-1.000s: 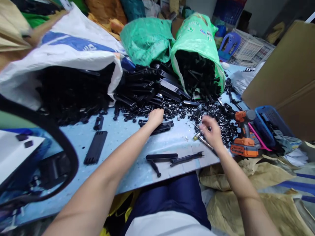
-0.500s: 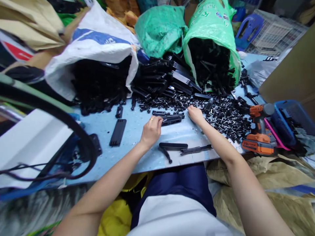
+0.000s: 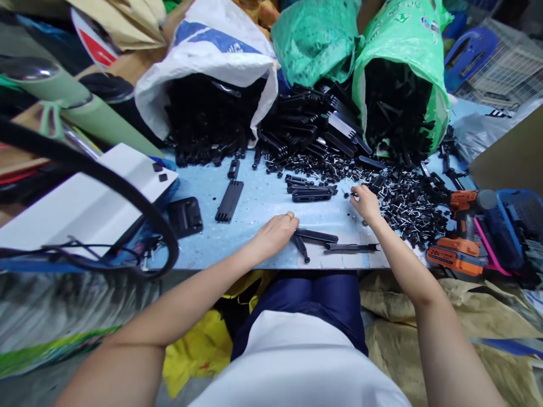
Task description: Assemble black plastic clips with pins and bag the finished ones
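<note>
My left hand (image 3: 278,230) rests low over the near part of the table, its fingertips closed on the joint end of a hinged black plastic arm (image 3: 317,235). Right of that arm lies a slim black bar (image 3: 352,248). My right hand (image 3: 366,204) pinches a small black-headed screw (image 3: 353,194) at the left edge of a heap of black-headed screws (image 3: 411,206); the fingers partly hide it. Between the hands and farther back, several long black plastic pieces (image 3: 313,194) lie side by side, touching neither hand.
A black flat plate (image 3: 229,202) lies on the blue table (image 3: 254,195). An orange cordless drill (image 3: 460,237) stands at right, beside a blue basket (image 3: 515,198). A white sack (image 3: 212,51) and a green bag (image 3: 403,34) spill black parts at the back. A black cable (image 3: 139,195) arches at left.
My left hand has left the long black pieces and come nearer, down to the hinged arm. My right hand has drawn back a little from the heap with the screw. The view has shifted.
</note>
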### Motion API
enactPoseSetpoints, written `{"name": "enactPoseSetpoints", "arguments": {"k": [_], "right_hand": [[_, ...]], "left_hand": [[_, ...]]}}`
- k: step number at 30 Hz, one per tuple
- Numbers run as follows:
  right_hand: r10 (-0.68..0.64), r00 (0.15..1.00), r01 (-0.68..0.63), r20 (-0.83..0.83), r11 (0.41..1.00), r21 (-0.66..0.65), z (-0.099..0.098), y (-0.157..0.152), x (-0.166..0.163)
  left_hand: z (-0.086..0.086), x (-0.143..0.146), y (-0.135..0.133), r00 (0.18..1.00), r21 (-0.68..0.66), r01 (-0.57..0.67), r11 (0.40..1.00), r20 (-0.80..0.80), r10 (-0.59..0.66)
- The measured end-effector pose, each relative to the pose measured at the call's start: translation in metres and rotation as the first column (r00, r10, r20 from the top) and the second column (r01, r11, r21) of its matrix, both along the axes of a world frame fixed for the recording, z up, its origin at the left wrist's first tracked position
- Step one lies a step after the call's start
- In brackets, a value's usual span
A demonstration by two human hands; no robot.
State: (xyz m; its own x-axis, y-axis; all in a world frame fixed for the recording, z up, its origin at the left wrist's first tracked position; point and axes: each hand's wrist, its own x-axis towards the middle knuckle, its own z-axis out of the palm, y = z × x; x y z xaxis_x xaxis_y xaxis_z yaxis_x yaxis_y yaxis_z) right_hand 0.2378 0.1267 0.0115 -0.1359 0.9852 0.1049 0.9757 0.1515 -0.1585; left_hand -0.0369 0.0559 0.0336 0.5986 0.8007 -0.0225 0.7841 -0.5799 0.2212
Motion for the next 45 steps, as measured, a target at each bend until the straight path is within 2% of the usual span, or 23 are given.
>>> {"name": "enactPoseSetpoints", "arguments": {"k": [5, 10, 13, 16, 21, 25, 30, 32, 35, 37, 40, 45], "right_hand": [[0.048, 0.978, -0.036, -0.203, 0.997, 0.063, 0.004, -0.023, 0.004], [0.148, 0.943, -0.134, -0.299, 0.989, 0.064, 0.013, -0.048, 0.003], [0.119, 0.919, -0.108, -0.377, 0.993, 0.05, 0.019, -0.063, 0.001], [0.113, 0.889, -0.122, -0.444, 0.993, 0.009, 0.024, -0.078, -0.006], [0.193, 0.862, -0.253, -0.47, 0.965, -0.067, 0.027, -0.097, -0.02], [0.315, 0.881, -0.356, -0.355, 0.933, -0.057, 0.031, -0.1, -0.026], [0.432, 0.893, -0.445, -0.124, 0.89, -0.103, 0.024, -0.104, -0.032], [0.461, 0.883, -0.468, -0.086, 0.878, -0.104, 0.013, -0.108, -0.031], [0.495, 0.868, -0.496, -0.047, 0.868, -0.031, -0.003, -0.116, -0.019], [0.486, 0.873, -0.487, 0.049, 0.873, 0.02, -0.009, -0.119, -0.005], [0.394, 0.889, -0.418, 0.233, 0.906, 0.062, -0.013, -0.119, 0.014], [0.329, 0.88, -0.37, 0.343, 0.927, 0.06, -0.018, -0.113, 0.013]], "left_hand": [[0.002, 0.01, 0.001, 0.994, 0.068, 0.021, 0.997, -0.104, -0.014], [-0.002, 0.011, -0.003, 0.989, 0.111, 0.129, 0.985, -0.079, -0.121], [-0.006, 0.006, 0.0, 0.993, 0.099, 0.099, 0.99, -0.073, -0.092], [-0.016, -0.001, 0.001, 0.998, 0.132, 0.058, 0.99, -0.015, -0.057], [-0.045, -0.005, -0.009, 0.981, 0.245, 0.038, 0.969, 0.176, -0.083], [-0.058, -0.007, -0.014, 0.965, 0.251, 0.031, 0.968, 0.244, -0.094], [-0.055, -0.006, -0.014, 0.974, 0.25, 0.037, 0.968, 0.207, -0.09], [-0.054, 0.0, -0.015, 0.966, 0.253, 0.129, 0.959, 0.186, -0.179], [-0.053, 0.017, -0.016, 0.927, 0.239, 0.322, 0.916, 0.12, -0.356], [-0.051, 0.03, -0.014, 0.915, 0.223, 0.378, 0.898, 0.057, -0.399], [-0.05, 0.047, -0.006, 0.935, 0.235, 0.344, 0.909, -0.001, -0.354], [-0.053, 0.057, 0.009, 0.954, 0.276, 0.254, 0.927, 0.084, -0.286]]}}
